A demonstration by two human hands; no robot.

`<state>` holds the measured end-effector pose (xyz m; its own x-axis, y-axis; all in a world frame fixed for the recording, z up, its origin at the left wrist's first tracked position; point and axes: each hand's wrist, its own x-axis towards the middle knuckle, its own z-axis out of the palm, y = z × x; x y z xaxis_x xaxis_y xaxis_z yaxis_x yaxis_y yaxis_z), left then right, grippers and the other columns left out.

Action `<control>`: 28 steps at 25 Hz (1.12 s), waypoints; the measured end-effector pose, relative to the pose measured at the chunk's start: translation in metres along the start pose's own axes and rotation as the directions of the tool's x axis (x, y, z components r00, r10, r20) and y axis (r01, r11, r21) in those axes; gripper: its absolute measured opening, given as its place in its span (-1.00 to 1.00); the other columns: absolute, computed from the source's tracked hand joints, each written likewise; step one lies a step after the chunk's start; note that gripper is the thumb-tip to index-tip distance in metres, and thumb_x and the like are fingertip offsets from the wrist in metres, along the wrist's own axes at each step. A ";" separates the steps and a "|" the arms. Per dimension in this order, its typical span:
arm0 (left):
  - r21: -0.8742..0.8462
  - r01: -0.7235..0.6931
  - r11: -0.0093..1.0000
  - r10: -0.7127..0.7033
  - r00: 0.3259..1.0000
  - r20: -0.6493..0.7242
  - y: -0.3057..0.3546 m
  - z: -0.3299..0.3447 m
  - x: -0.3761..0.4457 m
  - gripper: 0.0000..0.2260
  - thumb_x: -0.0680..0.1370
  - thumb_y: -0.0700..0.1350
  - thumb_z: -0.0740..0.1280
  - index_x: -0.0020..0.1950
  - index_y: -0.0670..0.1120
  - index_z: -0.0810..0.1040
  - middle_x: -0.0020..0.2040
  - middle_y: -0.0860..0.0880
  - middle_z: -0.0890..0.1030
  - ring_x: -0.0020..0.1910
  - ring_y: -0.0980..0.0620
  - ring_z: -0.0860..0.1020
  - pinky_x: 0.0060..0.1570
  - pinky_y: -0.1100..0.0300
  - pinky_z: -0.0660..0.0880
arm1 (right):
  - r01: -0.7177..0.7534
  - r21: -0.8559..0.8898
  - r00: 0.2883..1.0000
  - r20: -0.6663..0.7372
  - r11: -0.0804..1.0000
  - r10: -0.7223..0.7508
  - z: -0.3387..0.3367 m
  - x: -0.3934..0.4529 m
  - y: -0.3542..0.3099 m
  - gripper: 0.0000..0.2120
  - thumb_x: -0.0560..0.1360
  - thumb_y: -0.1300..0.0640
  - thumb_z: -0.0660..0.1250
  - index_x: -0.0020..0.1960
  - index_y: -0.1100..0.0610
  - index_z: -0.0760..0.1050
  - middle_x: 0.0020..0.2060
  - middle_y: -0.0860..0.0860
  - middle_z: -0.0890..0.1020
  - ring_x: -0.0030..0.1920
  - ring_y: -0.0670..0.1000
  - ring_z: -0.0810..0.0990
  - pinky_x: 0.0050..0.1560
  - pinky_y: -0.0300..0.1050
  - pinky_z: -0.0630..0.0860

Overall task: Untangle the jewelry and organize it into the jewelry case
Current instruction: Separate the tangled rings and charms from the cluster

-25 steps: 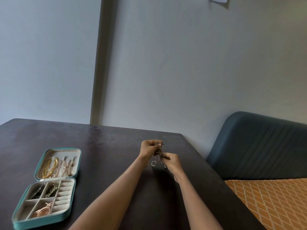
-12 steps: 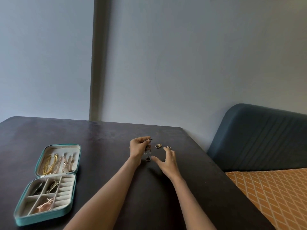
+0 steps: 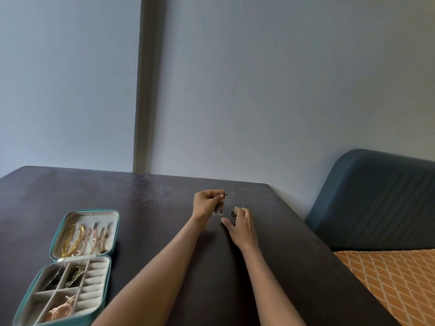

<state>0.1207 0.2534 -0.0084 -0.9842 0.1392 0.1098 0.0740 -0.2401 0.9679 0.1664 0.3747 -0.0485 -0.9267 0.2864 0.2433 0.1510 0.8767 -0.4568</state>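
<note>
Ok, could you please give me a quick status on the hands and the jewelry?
Left hand pinching small jewelry piece. Right hand open over rings. Jewelry case open, far left, path clear.

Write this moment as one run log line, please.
left hand: pinches earring | right hand: open, over rings on table | case: open, at left

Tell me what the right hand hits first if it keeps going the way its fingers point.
Probably the ring on the table, just ahead of the right hand and its fingers. Depth is unclear.
</note>
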 end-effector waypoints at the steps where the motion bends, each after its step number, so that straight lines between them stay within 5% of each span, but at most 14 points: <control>1: 0.018 0.005 1.000 -0.006 1.000 0.015 -0.002 -0.001 0.002 -0.87 0.51 -0.35 0.32 0.01 -0.27 0.61 -0.32 -0.08 0.58 -0.49 0.20 0.55 -0.41 0.35 0.51 | 0.022 0.021 1.000 -0.015 1.000 -0.022 0.000 0.001 0.001 -0.40 0.54 -0.14 0.20 0.45 0.18 0.21 0.39 0.08 0.25 0.39 0.05 0.26 0.24 -0.09 0.36; 4: 0.045 0.012 0.999 -0.014 0.999 0.053 -0.005 -0.003 0.002 -0.86 0.50 -0.35 0.33 0.03 -0.29 0.61 -0.34 -0.08 0.58 -0.48 0.16 0.54 -0.43 0.34 0.49 | 0.117 0.214 0.985 -0.152 0.970 -0.085 0.000 0.001 0.001 -0.61 0.56 0.04 0.24 0.34 0.17 0.38 0.27 0.04 0.39 0.30 0.05 0.38 0.20 -0.17 0.36; 6: 0.049 0.009 0.999 -0.012 0.999 0.052 -0.003 -0.005 -0.002 -0.87 0.50 -0.36 0.33 0.01 -0.29 0.61 -0.34 -0.07 0.58 -0.49 0.17 0.54 -0.43 0.35 0.49 | 0.107 0.447 0.962 -0.272 0.888 0.021 0.001 -0.003 -0.006 -0.75 0.56 0.10 0.24 0.22 0.09 0.49 0.12 0.02 0.52 0.20 0.06 0.48 0.19 -0.13 0.44; 9: 0.063 -0.003 0.998 0.000 0.999 0.050 0.005 -0.009 -0.011 -0.88 0.49 -0.35 0.35 0.00 -0.28 0.61 -0.31 -0.08 0.59 -0.46 0.16 0.55 -0.40 0.34 0.49 | -0.014 0.767 0.965 -0.158 0.642 0.210 -0.008 -0.015 -0.025 -0.79 0.57 0.05 0.24 0.15 0.07 0.54 -0.06 0.01 0.63 -0.03 -0.07 0.58 0.02 -0.12 0.53; 15: 0.065 -0.039 0.997 0.037 0.999 0.029 0.029 -0.019 -0.037 -0.91 0.46 -0.32 0.39 -0.06 -0.21 0.65 -0.24 -0.13 0.65 -0.30 0.03 0.57 -0.12 0.14 0.55 | 0.022 0.788 0.993 -0.091 0.615 0.081 -0.038 -0.032 -0.058 -0.83 0.52 0.13 0.33 0.08 0.11 0.60 -0.15 -0.08 0.66 -0.18 -0.15 0.58 -0.27 -0.40 0.44; 18: 0.055 -0.073 0.996 0.071 0.996 0.051 0.041 -0.027 -0.051 -0.91 0.45 -0.31 0.41 -0.06 -0.23 0.65 -0.27 -0.13 0.64 -0.32 0.02 0.57 -0.16 0.14 0.56 | 0.028 0.807 0.991 -0.099 0.590 0.089 -0.052 -0.040 -0.068 -0.86 0.54 0.14 0.30 0.03 0.11 0.61 -0.28 -0.11 0.61 -0.30 -0.16 0.52 -0.42 -0.43 0.39; 23: 0.125 -0.143 0.982 0.149 0.988 -0.034 0.053 -0.041 -0.074 -0.89 0.43 -0.31 0.42 -0.14 -0.13 0.68 -0.24 -0.13 0.68 -0.31 0.05 0.58 -0.18 0.18 0.57 | -0.005 0.896 0.985 -0.073 0.444 0.159 -0.048 -0.060 -0.096 -0.88 0.53 0.27 0.28 -0.10 0.19 0.60 -0.41 0.01 0.51 -0.36 -0.05 0.45 -0.40 -0.34 0.46; 28: 0.219 -0.195 0.956 0.223 0.969 -0.108 0.075 -0.053 -0.089 -0.85 0.43 -0.32 0.38 -0.11 -0.13 0.70 -0.25 -0.05 0.68 -0.29 0.10 0.63 -0.26 0.34 0.58 | -0.085 0.964 0.975 0.027 0.253 0.222 -0.055 -0.067 -0.131 -0.82 0.53 0.24 0.26 -0.19 0.24 0.59 -0.39 0.06 0.61 -0.40 -0.03 0.59 -0.32 -0.23 0.56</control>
<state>0.2048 0.1721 0.0421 -0.9544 -0.0221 0.2976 0.2983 -0.0466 0.9533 0.2281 0.2623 0.0421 -0.8792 0.4629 0.1126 -0.2150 -0.1747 -0.9608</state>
